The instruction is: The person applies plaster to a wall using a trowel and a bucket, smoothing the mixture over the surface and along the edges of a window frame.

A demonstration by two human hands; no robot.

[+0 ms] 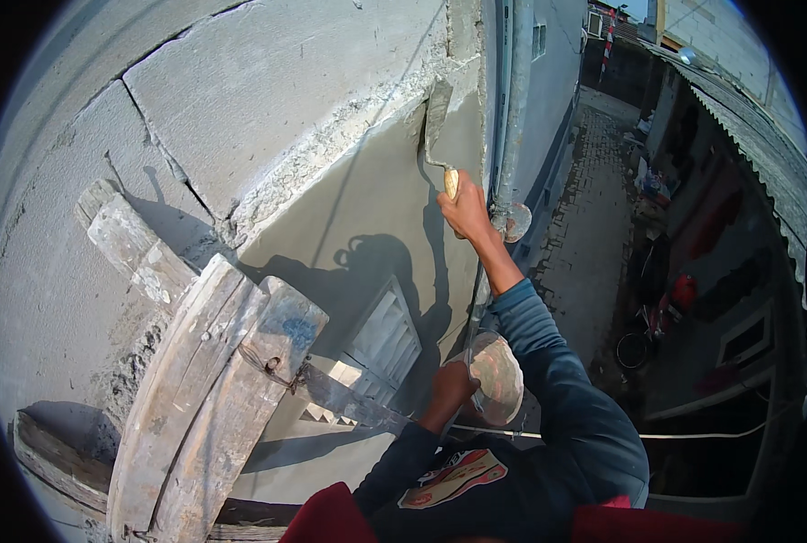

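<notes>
My right hand [465,213] is raised and wrapped round the pale wooden handle of a trowel [437,118]. The trowel's mortar-coated blade lies against the wall at the top of a band of wet grey plaster [349,217], close to the wall's corner. Lower down, my left hand [453,391] is closed on the edge of a round, shallow, mortar-smeared bowl [496,376]. What the bowl holds is hard to make out. Fingers of the left hand are partly hidden behind its rim.
Rough wooden planks [204,398], bound with wire, stand at the left by bare block wall [258,90]. A vertical pipe [515,109] runs beside the corner. Far below on the right lies a paved alley [571,217], with a corrugated roof [747,118] beyond it.
</notes>
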